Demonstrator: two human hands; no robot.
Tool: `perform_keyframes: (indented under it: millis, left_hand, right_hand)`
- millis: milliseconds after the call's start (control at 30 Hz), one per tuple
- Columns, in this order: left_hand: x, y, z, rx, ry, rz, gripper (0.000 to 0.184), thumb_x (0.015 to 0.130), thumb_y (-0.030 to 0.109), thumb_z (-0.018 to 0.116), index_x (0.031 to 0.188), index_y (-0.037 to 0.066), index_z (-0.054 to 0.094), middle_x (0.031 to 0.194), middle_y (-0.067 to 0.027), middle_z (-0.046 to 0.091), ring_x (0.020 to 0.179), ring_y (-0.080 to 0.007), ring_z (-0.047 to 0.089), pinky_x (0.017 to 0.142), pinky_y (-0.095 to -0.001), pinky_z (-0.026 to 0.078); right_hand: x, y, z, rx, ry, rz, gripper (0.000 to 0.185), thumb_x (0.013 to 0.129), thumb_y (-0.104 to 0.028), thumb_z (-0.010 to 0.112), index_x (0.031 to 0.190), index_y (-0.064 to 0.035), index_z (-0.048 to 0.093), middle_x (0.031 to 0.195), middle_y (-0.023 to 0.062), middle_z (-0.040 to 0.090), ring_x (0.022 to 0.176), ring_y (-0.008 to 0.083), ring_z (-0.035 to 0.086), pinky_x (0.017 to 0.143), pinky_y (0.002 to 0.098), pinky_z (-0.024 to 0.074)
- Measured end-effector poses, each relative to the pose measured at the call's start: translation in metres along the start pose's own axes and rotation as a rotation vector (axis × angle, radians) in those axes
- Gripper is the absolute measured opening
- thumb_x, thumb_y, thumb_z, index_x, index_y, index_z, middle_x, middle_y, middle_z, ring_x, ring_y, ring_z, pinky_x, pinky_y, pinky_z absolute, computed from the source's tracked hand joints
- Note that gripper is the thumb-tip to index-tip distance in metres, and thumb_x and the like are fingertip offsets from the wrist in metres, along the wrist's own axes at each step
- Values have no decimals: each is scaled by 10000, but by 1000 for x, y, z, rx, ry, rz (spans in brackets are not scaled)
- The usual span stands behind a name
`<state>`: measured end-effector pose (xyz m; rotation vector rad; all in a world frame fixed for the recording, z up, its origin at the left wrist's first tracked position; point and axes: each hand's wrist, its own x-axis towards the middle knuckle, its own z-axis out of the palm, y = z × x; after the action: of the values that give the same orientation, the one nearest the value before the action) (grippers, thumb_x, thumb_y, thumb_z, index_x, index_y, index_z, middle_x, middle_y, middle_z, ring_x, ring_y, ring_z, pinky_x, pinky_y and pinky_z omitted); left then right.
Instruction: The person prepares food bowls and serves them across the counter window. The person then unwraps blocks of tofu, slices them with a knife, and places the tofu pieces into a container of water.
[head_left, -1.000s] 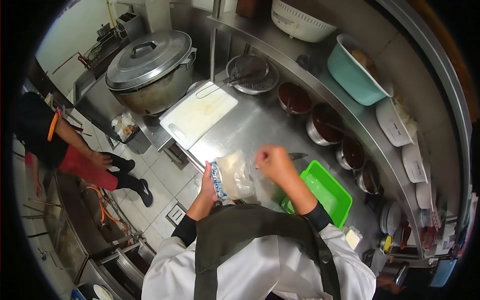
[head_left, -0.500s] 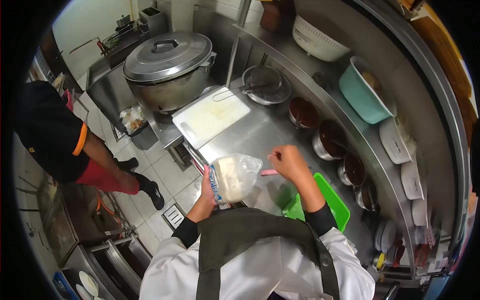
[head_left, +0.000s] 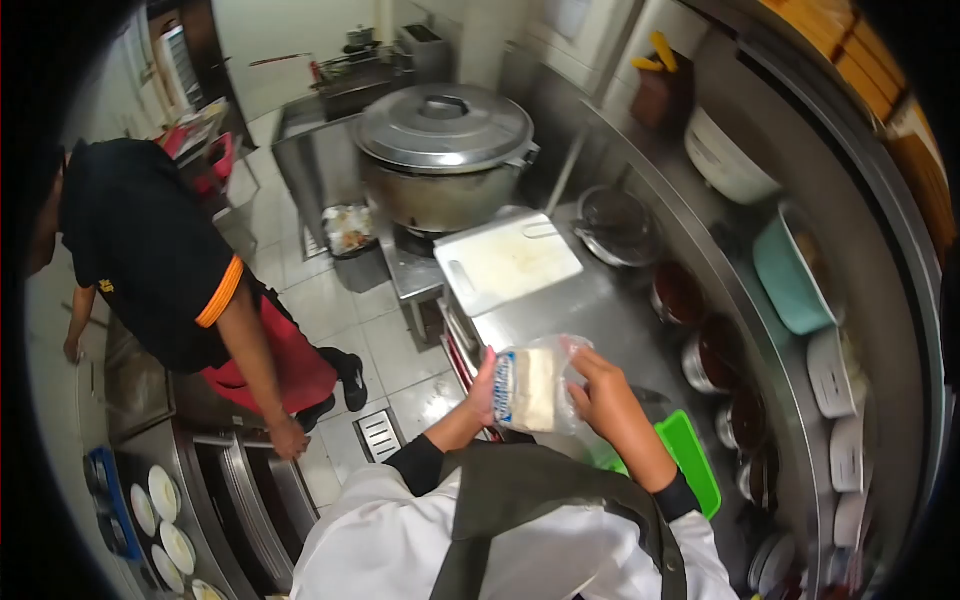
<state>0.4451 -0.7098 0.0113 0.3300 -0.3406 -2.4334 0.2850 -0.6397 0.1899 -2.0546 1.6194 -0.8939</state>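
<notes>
A clear plastic bag point(head_left: 532, 388) with blue print and a pale, creamy-white block inside is held up over the near edge of the steel counter. My left hand point(head_left: 482, 392) grips its printed left side. At the loose, see-through right end of the bag, my right hand point(head_left: 602, 390) has its fingers bent and closed on the plastic. A bright green plastic container point(head_left: 690, 462) stands on the counter below my right forearm, which partly covers it. Beyond the bag lies a white cutting board point(head_left: 508, 262) with a thin metal utensil on its far corner.
A large lidded pot point(head_left: 445, 150) stands behind the board. Metal bowls of dark red sauce point(head_left: 680, 292) and a strainer point(head_left: 615, 225) line the counter's back, under a shelf with a teal tub point(head_left: 790, 270). At left, a co-worker in a black shirt point(head_left: 150, 255) stands near stacked plates point(head_left: 178, 548).
My right hand has come down onto the bag's loose end, having been apart from it. The view has swung left, and the co-worker appears larger with an arm lowered.
</notes>
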Motion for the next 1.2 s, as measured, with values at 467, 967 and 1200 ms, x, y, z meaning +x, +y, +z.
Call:
perform_keyframes:
  millis: [467, 967, 1200]
  left_hand:
    - [-19, -21, -17, 95, 34, 38, 609, 977, 496, 253, 1460, 125, 244, 1331, -122, 482, 1173, -260, 526, 983, -402, 446]
    - [-52, 101, 87, 1766, 465, 549, 606, 886, 352, 580, 1380, 54, 395, 1347, -321, 400, 1166, -451, 488, 964, -409, 422]
    - [-117, 154, 60, 1686, 262, 978, 614, 863, 233, 639, 1393, 49, 388, 1421, -220, 385, 1310, -350, 393, 1054, -387, 354]
  right_hand:
    - [-37, 54, 64, 307, 120, 170, 336, 775, -32, 697, 1085, 52, 601, 924, 135, 602, 987, 221, 587, 817, 339, 492]
    - [0, 99, 221, 2017, -194, 604, 457, 943, -259, 498, 1331, -31, 420, 1325, 123, 498, 1232, 293, 463, 1065, 478, 332]
    - [95, 35, 243, 2058, -214, 441, 414, 967, -258, 390, 1308, -31, 453, 1281, 131, 533, 1162, 281, 530, 1001, 431, 424]
